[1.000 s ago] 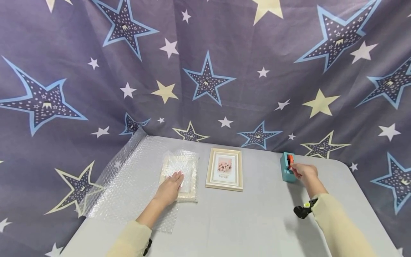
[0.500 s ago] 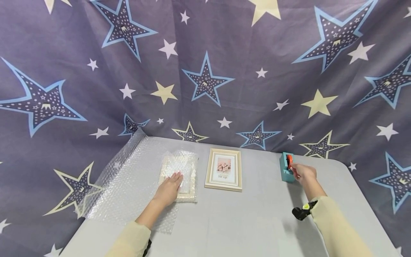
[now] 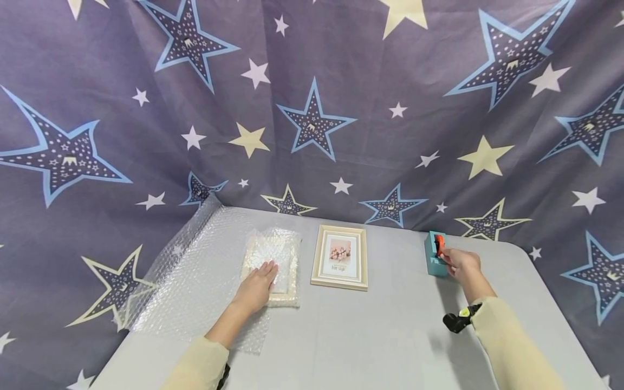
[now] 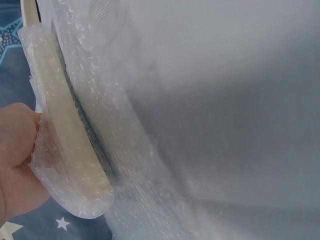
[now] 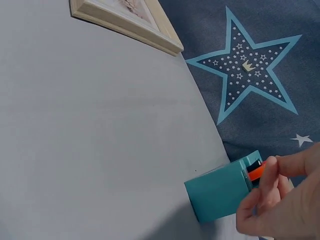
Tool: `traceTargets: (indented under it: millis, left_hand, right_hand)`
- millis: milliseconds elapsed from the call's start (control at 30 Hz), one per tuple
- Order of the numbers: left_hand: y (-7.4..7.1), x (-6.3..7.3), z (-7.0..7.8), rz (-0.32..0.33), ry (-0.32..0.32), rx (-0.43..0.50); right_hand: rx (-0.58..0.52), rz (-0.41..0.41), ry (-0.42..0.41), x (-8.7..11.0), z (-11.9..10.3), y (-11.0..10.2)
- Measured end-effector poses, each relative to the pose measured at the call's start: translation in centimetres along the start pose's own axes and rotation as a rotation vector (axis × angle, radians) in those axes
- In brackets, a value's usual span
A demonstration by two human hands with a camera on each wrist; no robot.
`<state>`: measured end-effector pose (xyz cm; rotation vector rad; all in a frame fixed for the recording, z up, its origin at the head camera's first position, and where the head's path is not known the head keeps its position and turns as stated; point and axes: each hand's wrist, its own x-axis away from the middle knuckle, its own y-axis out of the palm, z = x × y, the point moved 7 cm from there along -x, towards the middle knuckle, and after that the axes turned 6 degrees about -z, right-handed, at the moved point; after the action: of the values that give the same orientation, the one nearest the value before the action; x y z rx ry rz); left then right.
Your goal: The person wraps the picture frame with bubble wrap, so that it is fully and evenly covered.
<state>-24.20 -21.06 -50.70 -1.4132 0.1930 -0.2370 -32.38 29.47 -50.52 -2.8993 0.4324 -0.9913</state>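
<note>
In the head view my left hand rests with extended fingers on a picture frame wrapped in bubble wrap. The left wrist view shows the wrapped frame from its edge, the hand at its side. Far right, a teal tape dispenser with a red-orange roll core stands on the table. My right hand is at its front, thumb and forefinger pinching at the tape beside the roll. In the right wrist view the fingertips cover part of the orange core, hiding the tape end.
An unwrapped cream picture frame with a pink flower print lies between the hands. Loose bubble wrap spreads across the table's left side and over its edge. A star-patterned curtain hangs behind the table.
Both hands keep nearly the same places, the left on the wrapped frame, the right at the tape dispenser. The head view has shifted very slightly.
</note>
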Motion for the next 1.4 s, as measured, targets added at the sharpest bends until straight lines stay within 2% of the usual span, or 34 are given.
traceTargets:
  millis: [400,533,733,833,900,1033,1200,1300,1400]
  left_hand:
    - [0.2,0.2,-0.2,-0.007,-0.011,0.045]
    - [0.1,0.3,-0.2,-0.002,-0.011,0.047]
    - [-0.1,0.4,0.0,0.011,-0.008,0.04]
    - [0.0,0.3,0.0,0.012,-0.009,0.042]
    - [0.2,0.3,0.0,0.002,-0.014,0.05]
    - [0.5,0.2,0.0,-0.019,-0.014,0.069]
    - [0.0,-0.2,-0.2,0.001,-0.013,0.058]
    - [-0.3,-0.4,-0.3,0.015,-0.018,0.059]
    - [-0.4,-0.4,-0.3,0.008,-0.01,0.066]
  right_hand:
    - [-0.04,-0.007,-0.086,0.2,0.3,0.0]
    - [-0.085,-0.042,-0.155,0.4,0.6,0.0]
    - [-0.252,-0.108,-0.279,0.7,1.0,-0.3]
    - [-0.342,-0.122,-0.316,0.7,1.2,-0.5]
    - [-0.364,-0.123,-0.325,0.8,1.2,-0.6]
    - [-0.315,-0.091,-0.278,1.4,1.3,-0.9]
    - [-0.187,-0.065,-0.124,2.4,1.0,-0.5]
    - [-0.166,-0.099,-0.061,2.5,0.6,-0.1]
    - [-0.195,-0.187,-0.01,1.5,0.9,0.0]
